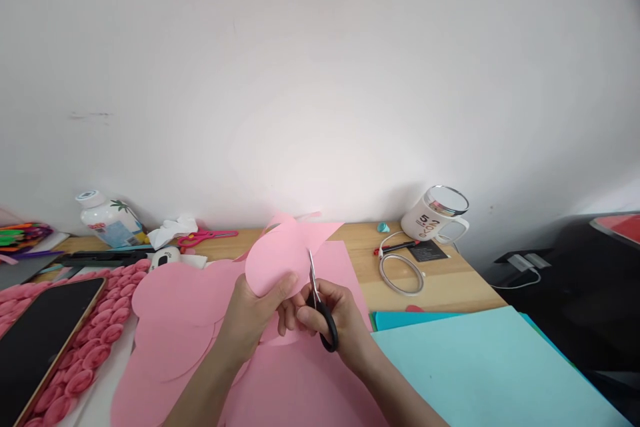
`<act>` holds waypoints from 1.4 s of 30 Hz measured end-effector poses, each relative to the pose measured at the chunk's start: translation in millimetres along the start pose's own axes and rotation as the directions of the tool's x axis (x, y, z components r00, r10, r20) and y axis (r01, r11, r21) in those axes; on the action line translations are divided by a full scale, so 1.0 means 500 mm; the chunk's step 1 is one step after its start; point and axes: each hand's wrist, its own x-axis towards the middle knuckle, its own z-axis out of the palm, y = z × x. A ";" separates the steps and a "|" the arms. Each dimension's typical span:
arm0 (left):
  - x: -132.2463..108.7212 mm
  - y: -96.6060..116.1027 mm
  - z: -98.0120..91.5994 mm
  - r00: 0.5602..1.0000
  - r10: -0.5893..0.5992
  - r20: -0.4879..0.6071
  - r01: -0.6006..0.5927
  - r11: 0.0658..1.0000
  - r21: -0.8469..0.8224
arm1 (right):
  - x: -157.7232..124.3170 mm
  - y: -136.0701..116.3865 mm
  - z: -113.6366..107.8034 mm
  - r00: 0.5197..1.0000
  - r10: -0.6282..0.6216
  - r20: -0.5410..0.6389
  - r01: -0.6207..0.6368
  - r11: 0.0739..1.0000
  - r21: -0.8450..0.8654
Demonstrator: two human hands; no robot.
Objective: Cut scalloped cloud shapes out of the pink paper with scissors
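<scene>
My left hand (255,313) pinches a piece of pink paper (275,253) with a rounded edge, thumb on top. A pointed flap of the same paper sticks out at the upper right. Black-handled scissors (324,321) are gripped in my right hand (343,317), their blades pointing up along the paper's right edge. Both hands are close together over pink sheets. Several cut pink shapes with wavy outlines (175,327) lie overlapping to the left, and a larger pink sheet (305,380) lies under my hands.
Light blue paper (450,353) lies at right. A white mug (433,213), a coiled white cable (400,275) and a black card (427,251) sit behind it. Pink scissors (207,236), a white bottle (111,219) and a phone (45,340) on rose-textured material (100,347) are at left.
</scene>
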 end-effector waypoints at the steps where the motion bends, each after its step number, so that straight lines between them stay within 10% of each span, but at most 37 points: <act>1: -0.001 0.001 -0.001 1.000 0.001 -0.023 -0.001 1.000 0.028 | 0.000 0.001 -0.002 1.000 0.000 -0.002 0.000 1.000 -0.005; 42: -0.003 0.001 -0.026 0.997 0.069 0.034 -0.071 0.995 0.064 | -0.008 -0.005 -0.008 1.000 -0.026 0.015 0.028 0.991 -0.128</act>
